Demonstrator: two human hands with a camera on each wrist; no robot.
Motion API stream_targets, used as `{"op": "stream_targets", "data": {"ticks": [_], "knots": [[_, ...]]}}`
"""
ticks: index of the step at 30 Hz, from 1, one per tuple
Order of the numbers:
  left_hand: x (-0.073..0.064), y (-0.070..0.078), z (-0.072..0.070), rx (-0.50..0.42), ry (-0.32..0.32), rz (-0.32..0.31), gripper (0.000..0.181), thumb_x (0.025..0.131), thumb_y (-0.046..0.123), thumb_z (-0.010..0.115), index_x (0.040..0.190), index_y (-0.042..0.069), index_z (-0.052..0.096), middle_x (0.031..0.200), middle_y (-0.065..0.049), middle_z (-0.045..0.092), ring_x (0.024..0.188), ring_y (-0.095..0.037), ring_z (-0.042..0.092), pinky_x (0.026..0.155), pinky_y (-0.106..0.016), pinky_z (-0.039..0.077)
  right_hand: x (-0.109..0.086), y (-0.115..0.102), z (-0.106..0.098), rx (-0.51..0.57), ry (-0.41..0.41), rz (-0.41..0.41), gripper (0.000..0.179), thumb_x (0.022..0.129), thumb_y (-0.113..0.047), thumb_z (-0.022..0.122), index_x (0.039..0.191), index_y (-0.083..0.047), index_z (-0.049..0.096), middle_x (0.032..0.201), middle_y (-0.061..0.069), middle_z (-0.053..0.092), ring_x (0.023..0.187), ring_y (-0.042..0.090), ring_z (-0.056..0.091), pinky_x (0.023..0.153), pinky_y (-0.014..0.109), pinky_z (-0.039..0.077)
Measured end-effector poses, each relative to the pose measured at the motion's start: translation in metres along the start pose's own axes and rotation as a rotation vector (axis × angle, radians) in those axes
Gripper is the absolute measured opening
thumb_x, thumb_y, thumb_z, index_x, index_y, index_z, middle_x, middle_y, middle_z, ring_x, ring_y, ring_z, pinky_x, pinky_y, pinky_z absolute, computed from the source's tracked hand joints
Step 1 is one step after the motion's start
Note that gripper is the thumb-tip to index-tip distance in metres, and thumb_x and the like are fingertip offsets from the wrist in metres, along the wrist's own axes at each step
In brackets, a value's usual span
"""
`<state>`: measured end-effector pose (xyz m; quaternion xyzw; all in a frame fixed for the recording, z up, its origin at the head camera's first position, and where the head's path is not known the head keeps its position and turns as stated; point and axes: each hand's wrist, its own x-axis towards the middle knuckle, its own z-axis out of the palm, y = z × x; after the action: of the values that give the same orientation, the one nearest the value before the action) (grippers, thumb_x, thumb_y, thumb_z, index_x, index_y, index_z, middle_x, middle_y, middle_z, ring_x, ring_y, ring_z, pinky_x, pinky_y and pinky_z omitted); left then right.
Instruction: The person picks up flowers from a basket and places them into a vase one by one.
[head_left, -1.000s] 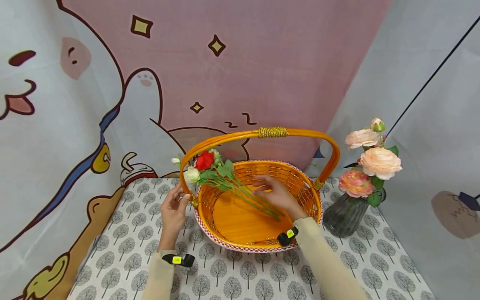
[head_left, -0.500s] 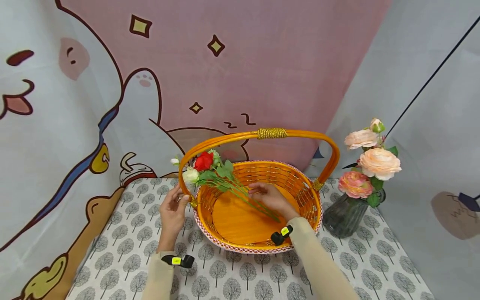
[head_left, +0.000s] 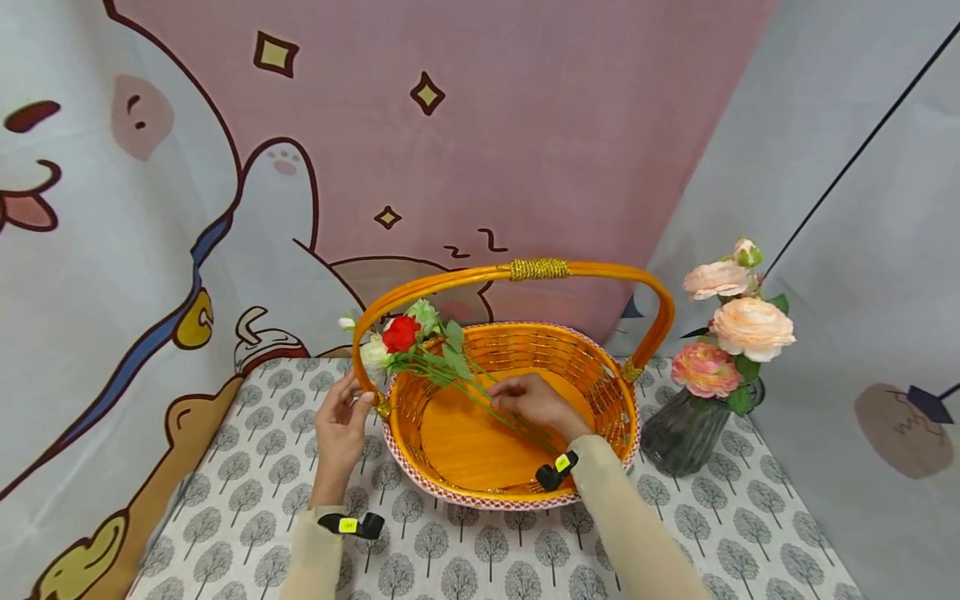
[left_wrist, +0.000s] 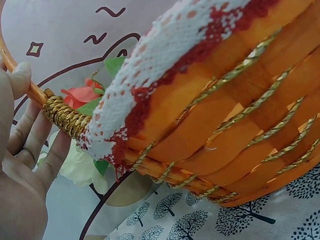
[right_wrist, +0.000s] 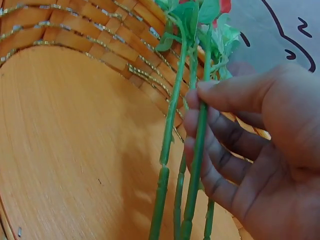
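Observation:
An orange woven basket [head_left: 465,442] with a tall arched handle [head_left: 438,283] stands on the table. My left hand [head_left: 341,429] grips the foot of that handle, thumb on one side and fingers on the other. Artificial flowers lie slanted across the basket, among them a red rose [head_left: 401,333] and a white flower [head_left: 375,354], their heads over the left rim. Inside the basket, my right hand [head_left: 536,402] pinches a green flower stem [right_wrist: 197,155] between thumb and fingers. Other stems [right_wrist: 172,120] run beside it, apart from the thumb.
To the right of the basket stands a grey glass vase [head_left: 681,433] of pink and peach flowers [head_left: 752,327]. A tree-print cloth [head_left: 431,542] covers the table. Printed cartoon curtains [head_left: 570,133] hang behind and at both sides.
My right hand has moved a little left and closed its fingers on a flower stem. My left hand keeps its hold on the handle. The head view has shifted slightly.

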<state>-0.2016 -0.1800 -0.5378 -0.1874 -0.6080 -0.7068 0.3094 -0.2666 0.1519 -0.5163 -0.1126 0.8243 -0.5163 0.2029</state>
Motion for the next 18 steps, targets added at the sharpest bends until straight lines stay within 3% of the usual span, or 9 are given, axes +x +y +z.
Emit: {"op": "stream_targets", "data": {"ticks": [7, 12, 18], "knots": [[-0.0003, 0.001, -0.0013, 0.011, 0.01, -0.026, 0.046, 0.095, -0.02, 0.055, 0.139, -0.01, 0.054, 0.116, -0.004, 0.072, 0.105, -0.006, 0.066, 0.094, -0.016, 0.056, 0.0005, -0.0021, 0.0001, -0.009, 0.002, -0.002, 0.019, 0.1, -0.021, 0.068, 0.117, -0.015, 0.075, 0.107, 0.004, 0.074, 0.092, 0.018, 0.068, 0.079, 0.032, 0.056], [-0.0009, 0.0007, -0.0018, 0.014, 0.006, -0.025, 0.047, 0.095, -0.021, 0.053, 0.14, -0.007, 0.055, 0.117, 0.006, 0.072, 0.106, -0.006, 0.066, 0.094, -0.015, 0.055, -0.0002, -0.0034, 0.0, 0.004, -0.004, -0.006, 0.022, 0.101, -0.022, 0.066, 0.12, -0.014, 0.073, 0.108, 0.007, 0.072, 0.092, 0.02, 0.068, 0.083, 0.035, 0.057], [-0.0013, 0.0001, -0.001, -0.002, 0.004, -0.016, 0.045, 0.096, -0.017, 0.056, 0.14, -0.007, 0.055, 0.118, 0.004, 0.072, 0.106, -0.006, 0.066, 0.095, -0.015, 0.055, 0.0002, -0.0033, -0.0013, 0.034, 0.01, -0.025, 0.029, 0.103, -0.021, 0.064, 0.128, -0.006, 0.069, 0.113, 0.011, 0.072, 0.097, 0.023, 0.068, 0.086, 0.038, 0.058]]}}
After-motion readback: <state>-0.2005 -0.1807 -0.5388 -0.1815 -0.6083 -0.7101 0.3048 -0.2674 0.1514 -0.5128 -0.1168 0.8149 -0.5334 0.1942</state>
